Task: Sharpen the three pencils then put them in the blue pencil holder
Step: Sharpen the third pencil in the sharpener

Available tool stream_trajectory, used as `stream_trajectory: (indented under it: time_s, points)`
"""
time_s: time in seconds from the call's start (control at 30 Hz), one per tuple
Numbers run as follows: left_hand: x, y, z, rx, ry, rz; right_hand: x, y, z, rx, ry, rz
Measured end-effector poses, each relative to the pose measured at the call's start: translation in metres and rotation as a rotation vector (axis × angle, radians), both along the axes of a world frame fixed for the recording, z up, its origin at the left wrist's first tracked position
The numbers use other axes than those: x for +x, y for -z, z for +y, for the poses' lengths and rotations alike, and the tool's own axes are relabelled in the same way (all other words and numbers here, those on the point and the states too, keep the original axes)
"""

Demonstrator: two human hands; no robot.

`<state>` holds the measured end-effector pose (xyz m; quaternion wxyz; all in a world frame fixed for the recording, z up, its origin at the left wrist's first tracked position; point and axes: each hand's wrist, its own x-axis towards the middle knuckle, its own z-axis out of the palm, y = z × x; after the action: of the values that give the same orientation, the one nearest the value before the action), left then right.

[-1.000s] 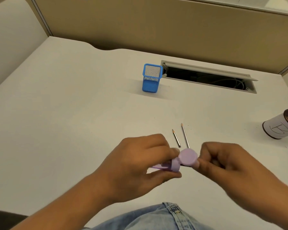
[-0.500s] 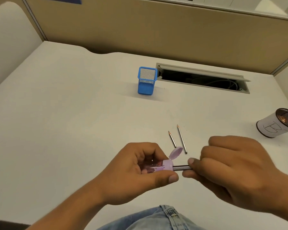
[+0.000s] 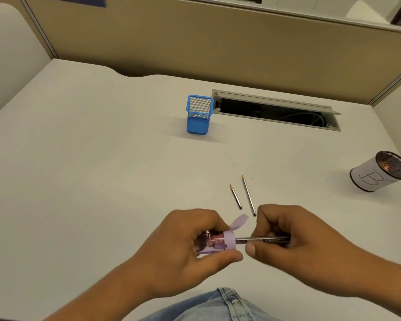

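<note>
I've got the left hand [image 3: 183,246] curled round the purple sharpener [image 3: 218,243], lid flipped up. The right hand [image 3: 294,246] pinches 1 pencil [image 3: 259,240], tip inside the sharpener. On the desk [image 3: 102,170] just beyond the hands lie the short pencil [image 3: 236,197] and long pencil [image 3: 248,195], side by side, apart. Farther back, well apart, the blue pencil holder [image 3: 198,117] stands upright.

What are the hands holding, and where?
Left hand grips the purple sharpener by its body; right hand pinches the pencil along its shaft.
</note>
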<state>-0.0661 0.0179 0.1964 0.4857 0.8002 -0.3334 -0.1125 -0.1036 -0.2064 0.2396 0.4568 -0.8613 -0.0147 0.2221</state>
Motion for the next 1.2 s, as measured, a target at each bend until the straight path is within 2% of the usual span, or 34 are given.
stream_trajectory:
  time_s: [0.13,0.2,0.27,0.33,0.4,0.47,0.53,0.6,0.67,0.77,0.83,0.9,0.97,1.2]
  points:
    - [0.002,-0.003,-0.003,-0.129,-0.007,0.573,0.001,-0.009,-0.006,-0.557,-0.402,-0.69]
    - [0.004,-0.006,-0.003,-0.205,0.032,0.831,0.001,-0.008,-0.009,-0.657,-0.496,-0.907]
    - [0.003,-0.008,-0.004,-0.256,0.087,0.969,0.003,-0.008,-0.01,-0.628,-0.5,-1.046]
    - [0.0,-0.006,-0.006,-0.266,0.101,0.902,0.001,-0.008,-0.009,-0.622,-0.492,-1.021]
    - [-0.003,-0.001,-0.007,-0.204,0.054,0.637,-0.004,-0.006,-0.005,-0.576,-0.443,-0.855]
    - [-0.003,0.006,-0.006,-0.096,0.01,0.295,-0.003,-0.002,0.0,-0.477,-0.257,-0.534]
    - [-0.001,0.011,-0.005,0.005,0.04,-0.043,0.001,0.003,0.002,-0.261,-0.035,-0.101]
    - [0.003,0.015,-0.004,0.059,0.107,-0.276,0.008,0.006,0.002,-0.019,0.098,0.27]
    - [0.006,0.018,-0.004,0.064,0.123,-0.37,0.013,0.006,0.001,0.029,0.086,0.349]
    - [0.009,0.017,-0.004,0.068,0.065,-0.304,0.017,0.006,-0.001,-0.086,-0.003,0.149]
    - [0.011,0.016,-0.002,0.031,-0.007,-0.137,0.019,0.004,-0.004,-0.195,-0.073,-0.001]
    - [0.014,0.016,0.001,-0.062,-0.081,0.103,0.02,0.003,-0.007,-0.205,-0.068,-0.07]
    - [0.016,0.018,0.003,-0.135,-0.158,0.241,0.021,0.004,-0.011,-0.122,0.037,-0.089]
    - [0.014,0.028,0.004,-0.152,-0.296,0.341,0.025,0.044,-0.015,0.095,0.323,0.022]
